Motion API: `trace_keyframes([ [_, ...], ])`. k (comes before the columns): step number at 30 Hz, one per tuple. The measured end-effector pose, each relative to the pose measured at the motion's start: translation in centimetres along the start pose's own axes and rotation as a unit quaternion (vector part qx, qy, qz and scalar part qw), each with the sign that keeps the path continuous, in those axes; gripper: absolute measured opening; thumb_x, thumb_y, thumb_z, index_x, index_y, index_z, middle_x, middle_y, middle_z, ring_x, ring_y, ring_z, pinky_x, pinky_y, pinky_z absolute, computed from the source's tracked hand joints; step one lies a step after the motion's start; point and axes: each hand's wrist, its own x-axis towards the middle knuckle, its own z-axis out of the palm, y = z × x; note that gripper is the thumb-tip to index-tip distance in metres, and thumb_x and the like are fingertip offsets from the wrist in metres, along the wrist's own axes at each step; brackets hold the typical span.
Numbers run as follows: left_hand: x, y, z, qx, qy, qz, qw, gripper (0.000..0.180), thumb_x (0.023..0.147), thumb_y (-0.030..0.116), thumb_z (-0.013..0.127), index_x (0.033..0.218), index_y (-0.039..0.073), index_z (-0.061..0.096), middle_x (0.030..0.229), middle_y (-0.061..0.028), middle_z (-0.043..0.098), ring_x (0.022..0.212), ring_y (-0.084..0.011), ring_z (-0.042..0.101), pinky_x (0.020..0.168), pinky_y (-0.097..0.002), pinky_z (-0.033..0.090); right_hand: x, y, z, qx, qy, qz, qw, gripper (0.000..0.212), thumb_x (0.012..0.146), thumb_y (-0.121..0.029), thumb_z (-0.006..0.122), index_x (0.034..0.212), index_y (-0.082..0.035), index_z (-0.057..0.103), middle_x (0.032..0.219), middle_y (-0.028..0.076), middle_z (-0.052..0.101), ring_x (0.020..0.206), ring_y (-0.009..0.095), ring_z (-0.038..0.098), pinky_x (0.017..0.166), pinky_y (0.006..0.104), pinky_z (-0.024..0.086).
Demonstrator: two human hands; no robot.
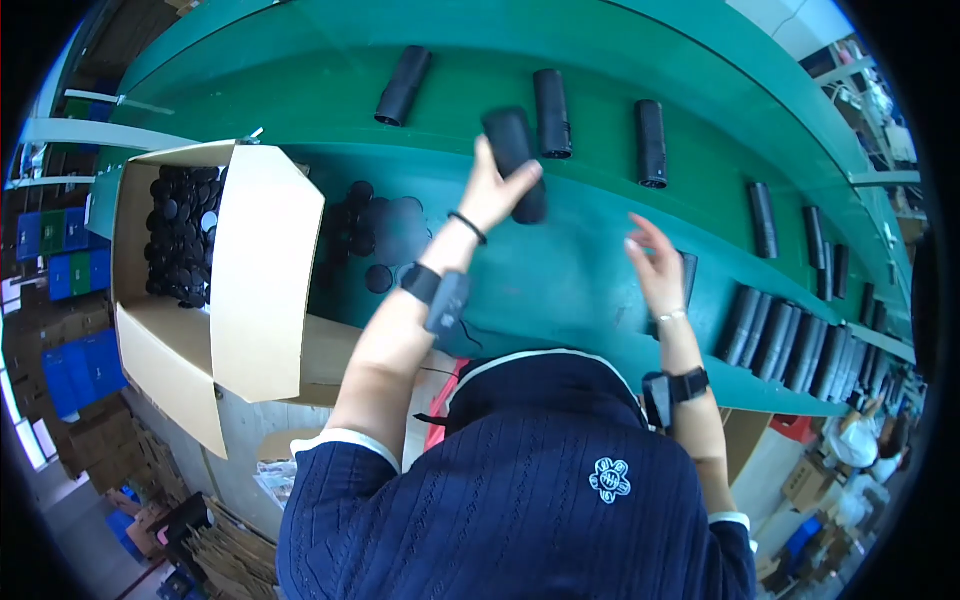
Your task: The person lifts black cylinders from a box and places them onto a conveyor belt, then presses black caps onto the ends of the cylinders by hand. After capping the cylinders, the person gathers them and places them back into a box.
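Observation:
My left hand [487, 198] is closed around a black cylindrical tube [508, 138], held tilted above the green work surface, slightly blurred by motion. To the right, my right hand [657, 270] has its fingers stretched out and holds nothing I can see. Partly behind that hand is another dark tube [688, 272]. Black round discs [362, 240] lie loose on the table left of my left forearm. More discs [182, 235] fill an open cardboard box [270, 270] at the left.
Along the far green strip lie several spaced black tubes [551, 112]. A row of upright-looking black tubes [775, 335] stands side by side at the right edge of the table [540, 290]. Blue bins [82, 370] and stacked cardboard [235, 550] are off to the left.

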Motion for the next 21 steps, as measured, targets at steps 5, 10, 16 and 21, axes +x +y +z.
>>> trace_keyframes([
  [5, 11.8, -2.5, -6.5, 0.260, 0.082, -0.071, 0.959, 0.086, 0.064, 0.032, 0.078, 0.120, -0.006, 0.025, 0.108, -0.0254, 0.056, 0.099, -0.0315, 0.061, 0.085, -0.0384, 0.050, -5.6, 10.9, -5.5, -0.463, 0.212, 0.083, 0.857, 0.078, 0.072, -0.027, 0.076, 0.138, -0.009, 0.038, 0.101, 0.019, 0.058, 0.092, 0.030, 0.058, 0.083, 0.0415, 0.046],
  [10, 17.4, -3.2, -8.5, 0.452, 0.114, -0.152, 0.872, 0.089, 0.066, 0.040, 0.079, 0.125, -0.001, 0.026, 0.110, -0.0252, 0.059, 0.097, -0.0389, 0.062, 0.085, -0.0453, 0.050, -6.4, 12.8, -4.6, -0.062, 0.123, 0.223, 0.965, 0.079, 0.068, -0.018, 0.076, 0.134, 0.004, 0.038, 0.108, 0.019, 0.060, 0.096, 0.025, 0.061, 0.084, 0.0346, 0.048],
  [16, 15.2, -2.4, -5.0, 0.635, 0.112, -0.057, 0.762, 0.069, 0.074, 0.041, 0.073, 0.128, 0.011, 0.043, 0.108, -0.0176, 0.058, 0.110, -0.0343, 0.053, 0.090, -0.0423, 0.046, -3.8, 6.0, -1.7, 0.047, 0.049, 0.044, 0.997, 0.078, 0.069, 0.000, 0.073, 0.136, -0.001, 0.035, 0.124, 0.010, 0.052, 0.116, 0.020, 0.051, 0.099, 0.0360, 0.041],
  [21, 4.6, 0.5, 0.3, 0.049, -0.210, -0.001, 0.977, 0.052, 0.070, 0.029, 0.079, 0.113, 0.008, 0.060, 0.109, -0.0070, 0.057, 0.108, -0.0223, 0.054, 0.090, -0.0371, 0.045, -0.5, 2.2, 2.5, 0.148, -0.011, 0.020, 0.989, 0.076, 0.067, -0.006, 0.077, 0.134, -0.004, 0.040, 0.123, 0.011, 0.053, 0.119, 0.021, 0.049, 0.100, 0.0348, 0.039],
])
